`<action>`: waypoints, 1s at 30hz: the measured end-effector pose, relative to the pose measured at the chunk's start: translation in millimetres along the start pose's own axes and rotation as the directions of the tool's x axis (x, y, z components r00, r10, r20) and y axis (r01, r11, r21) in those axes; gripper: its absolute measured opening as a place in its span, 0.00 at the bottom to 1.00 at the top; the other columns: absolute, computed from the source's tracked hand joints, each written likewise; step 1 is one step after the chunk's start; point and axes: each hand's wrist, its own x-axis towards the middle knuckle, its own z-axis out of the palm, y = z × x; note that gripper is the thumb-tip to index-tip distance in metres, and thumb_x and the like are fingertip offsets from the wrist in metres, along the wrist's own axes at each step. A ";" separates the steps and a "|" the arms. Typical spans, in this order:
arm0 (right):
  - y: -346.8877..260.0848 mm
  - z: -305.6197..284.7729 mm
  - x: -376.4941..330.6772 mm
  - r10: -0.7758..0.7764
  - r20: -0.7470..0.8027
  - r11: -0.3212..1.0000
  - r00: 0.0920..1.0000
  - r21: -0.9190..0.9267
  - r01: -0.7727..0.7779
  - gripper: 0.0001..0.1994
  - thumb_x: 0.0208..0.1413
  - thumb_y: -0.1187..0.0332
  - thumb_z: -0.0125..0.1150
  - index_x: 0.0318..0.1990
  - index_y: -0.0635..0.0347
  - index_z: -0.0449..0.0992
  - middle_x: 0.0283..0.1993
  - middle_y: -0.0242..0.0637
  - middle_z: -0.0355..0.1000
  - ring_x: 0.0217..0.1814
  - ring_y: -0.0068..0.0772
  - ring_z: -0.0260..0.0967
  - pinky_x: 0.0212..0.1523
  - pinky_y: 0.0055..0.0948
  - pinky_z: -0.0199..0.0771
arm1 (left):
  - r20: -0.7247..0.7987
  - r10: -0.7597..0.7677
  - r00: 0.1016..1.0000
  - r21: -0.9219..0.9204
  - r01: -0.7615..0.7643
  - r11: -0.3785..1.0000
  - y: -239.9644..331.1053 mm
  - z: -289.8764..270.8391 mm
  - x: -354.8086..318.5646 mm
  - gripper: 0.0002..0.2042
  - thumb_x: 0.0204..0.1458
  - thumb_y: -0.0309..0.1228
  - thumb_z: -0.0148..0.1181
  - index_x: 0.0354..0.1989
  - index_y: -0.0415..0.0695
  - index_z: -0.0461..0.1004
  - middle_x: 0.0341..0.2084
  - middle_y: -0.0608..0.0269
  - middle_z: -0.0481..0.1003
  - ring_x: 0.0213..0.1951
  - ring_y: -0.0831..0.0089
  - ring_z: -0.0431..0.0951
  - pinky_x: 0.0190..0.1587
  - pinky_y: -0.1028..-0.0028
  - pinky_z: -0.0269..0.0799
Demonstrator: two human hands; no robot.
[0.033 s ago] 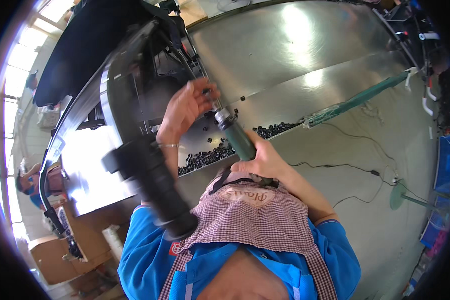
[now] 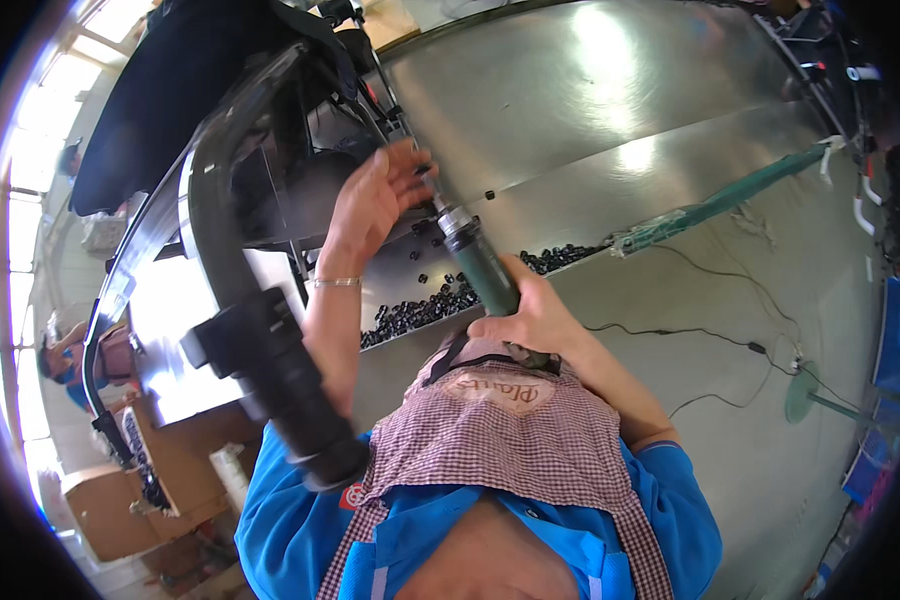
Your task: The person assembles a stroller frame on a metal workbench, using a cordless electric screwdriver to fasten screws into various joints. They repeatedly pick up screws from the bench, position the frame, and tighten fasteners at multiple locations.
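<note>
My right hand [image 2: 532, 318] grips the body of a green air-driven screwdriver [image 2: 482, 268], which points up and left. Its metal tip meets a large curved black plastic part [image 2: 232, 235] that stands on the bench. My left hand [image 2: 375, 200] is raised at that tip, fingers curled around the bit where it touches the black part. What is pinched under the fingertips is hidden. A row of small black fasteners [image 2: 420, 310] lies in a shallow metal tray just below the tool.
A shiny metal bench [image 2: 610, 110] fills the upper right. A green hose [image 2: 730, 200] and a thin black cable [image 2: 690, 335] run across the right side. Cardboard boxes [image 2: 110, 510] sit at lower left. Another person [image 2: 70, 360] is at the far left.
</note>
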 end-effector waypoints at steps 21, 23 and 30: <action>20.6 -110.8 2.9 0.272 0.102 0.826 0.957 0.485 -0.287 0.26 0.47 0.74 0.68 0.53 0.62 0.63 0.26 0.39 0.71 0.19 0.33 0.72 0.19 0.31 0.73 | -0.158 0.986 -0.046 0.984 -0.086 0.154 143.1 70.9 257.8 0.48 0.44 0.30 0.67 0.71 0.37 0.41 0.68 0.36 0.49 0.70 0.47 0.49 0.72 0.60 0.44; 19.1 -125.0 -4.4 0.383 0.069 0.805 0.921 0.464 -0.369 0.24 0.46 0.78 0.65 0.52 0.63 0.64 0.26 0.37 0.70 0.19 0.31 0.71 0.20 0.31 0.74 | 0.048 0.999 -0.003 0.973 -0.226 -0.047 70.8 107.5 236.8 0.36 0.45 0.25 0.64 0.65 0.37 0.56 0.62 0.41 0.58 0.64 0.52 0.59 0.66 0.63 0.55; 46.7 -152.0 -12.1 0.319 -0.009 0.802 0.948 0.535 -0.265 0.27 0.46 0.64 0.71 0.50 0.61 0.63 0.27 0.39 0.71 0.19 0.32 0.71 0.17 0.28 0.73 | -0.229 0.960 0.159 0.877 -0.395 0.274 -19.3 63.0 141.4 0.08 0.54 0.19 0.57 0.43 0.36 0.74 0.39 0.55 0.76 0.37 0.69 0.78 0.41 0.75 0.78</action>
